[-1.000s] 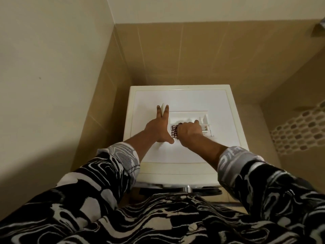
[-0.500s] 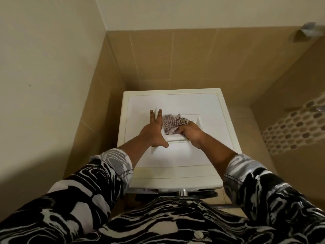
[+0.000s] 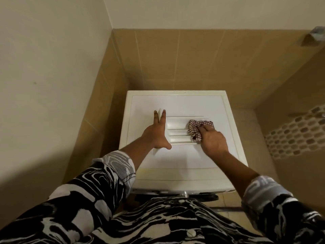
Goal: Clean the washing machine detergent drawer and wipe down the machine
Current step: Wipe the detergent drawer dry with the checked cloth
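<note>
From the head camera, looking down: a white washing machine (image 3: 184, 104) sits pushed into a corner, its flat top filling the middle of the view. Behind it rises a wall of large tan tiles (image 3: 175, 59), with plain cream paint above. On the left runs a plain cream wall (image 3: 52, 67), tiled tan lower down beside the machine. Off to the right, a band of small oval mosaic tiles (image 3: 295, 134) crosses the side wall, and a metal fitting (image 3: 316, 33) pokes out high in the corner.

The detergent drawer (image 3: 177, 128) is out and lies on top of the machine, white on white, its ribbed compartments facing up. The left hand (image 3: 155, 136) is laid flat at the drawer's left end, fingers straight and splayed, thumb stuck out to the side, holding nothing. The right hand (image 3: 213, 140) has its fingers curled around a bunched red-and-white checked cloth (image 3: 195, 128), which is pressed onto the drawer's right end. The two hands are well apart, one at each end of the drawer.

Black-and-white swirl-patterned sleeves (image 3: 114, 166) are pushed up both forearms, and the same fabric fills the bottom of the view.
</note>
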